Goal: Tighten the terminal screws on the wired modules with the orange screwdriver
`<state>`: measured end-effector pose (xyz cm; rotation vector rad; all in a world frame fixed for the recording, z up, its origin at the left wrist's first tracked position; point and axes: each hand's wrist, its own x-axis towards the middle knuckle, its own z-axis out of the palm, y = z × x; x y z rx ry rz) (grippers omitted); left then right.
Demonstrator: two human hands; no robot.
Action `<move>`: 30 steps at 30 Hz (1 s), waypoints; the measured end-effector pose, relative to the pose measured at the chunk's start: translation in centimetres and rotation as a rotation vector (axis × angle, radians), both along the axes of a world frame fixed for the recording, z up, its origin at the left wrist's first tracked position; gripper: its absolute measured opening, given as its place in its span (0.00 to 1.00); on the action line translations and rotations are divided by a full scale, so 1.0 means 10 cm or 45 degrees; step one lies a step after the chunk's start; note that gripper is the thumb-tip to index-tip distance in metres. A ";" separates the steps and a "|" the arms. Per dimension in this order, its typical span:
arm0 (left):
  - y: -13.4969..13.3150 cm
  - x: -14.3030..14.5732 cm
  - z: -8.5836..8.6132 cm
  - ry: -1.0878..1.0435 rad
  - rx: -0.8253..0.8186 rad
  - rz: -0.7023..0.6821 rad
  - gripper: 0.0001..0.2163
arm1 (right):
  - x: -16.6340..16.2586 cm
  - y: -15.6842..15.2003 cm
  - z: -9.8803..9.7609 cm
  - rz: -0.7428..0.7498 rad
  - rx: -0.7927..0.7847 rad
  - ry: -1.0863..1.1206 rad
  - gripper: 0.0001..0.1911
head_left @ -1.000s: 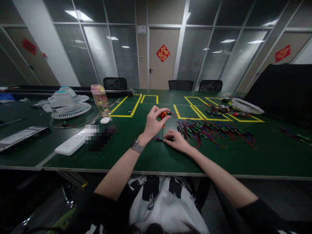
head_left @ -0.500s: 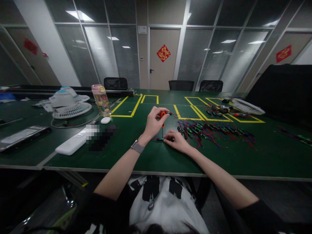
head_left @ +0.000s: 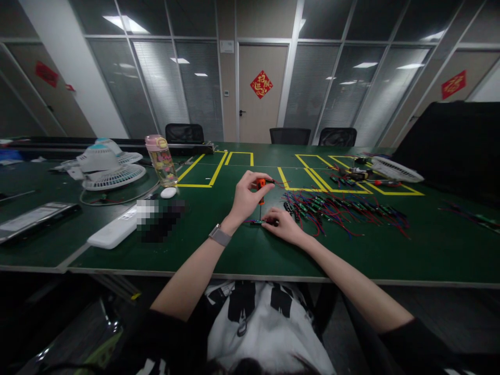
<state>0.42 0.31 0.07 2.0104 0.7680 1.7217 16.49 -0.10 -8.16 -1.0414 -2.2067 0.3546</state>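
Observation:
My left hand (head_left: 248, 194) is closed around the orange and black handle of a screwdriver (head_left: 261, 194), held upright with its thin shaft pointing down. The shaft's lower end meets a small green circuit board (head_left: 256, 222) lying on the table, with thin wires running off its left side. My right hand (head_left: 282, 224) pinches the right end of that board, and its fingertips partly hide it. Just right of my right hand lies a row of many similar circuit boards (head_left: 332, 205) with red and blue wires.
On the green table (head_left: 234, 255) are yellow tape outlines (head_left: 195, 185). To the left stand a drink bottle (head_left: 161, 161), white fans (head_left: 111, 166), a white power strip (head_left: 113, 229) and a boxy device (head_left: 39, 221). A white fan grille (head_left: 396, 169) and a large black object (head_left: 457, 151) are at right.
Both hands stay in nearly the same place. The screwdriver's handle looks slightly turned in my left hand. The whole view has shifted a little.

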 end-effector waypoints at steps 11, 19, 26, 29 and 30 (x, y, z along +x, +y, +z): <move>0.02 0.00 0.02 -0.062 -0.171 -0.216 0.12 | 0.00 0.00 0.00 -0.004 -0.015 0.011 0.05; 0.03 -0.05 0.02 0.120 0.148 0.133 0.08 | 0.00 0.00 -0.01 0.002 -0.014 0.038 0.04; 0.09 -0.03 0.01 -0.075 -0.238 -0.442 0.15 | -0.01 -0.01 0.01 -0.002 -0.017 0.035 0.04; 0.10 -0.01 0.00 -0.160 -0.299 -0.448 0.16 | -0.01 -0.01 0.02 -0.005 -0.012 0.029 0.04; 0.10 0.00 0.00 -0.167 -0.289 -0.398 0.15 | -0.01 -0.01 0.02 -0.005 -0.009 0.027 0.04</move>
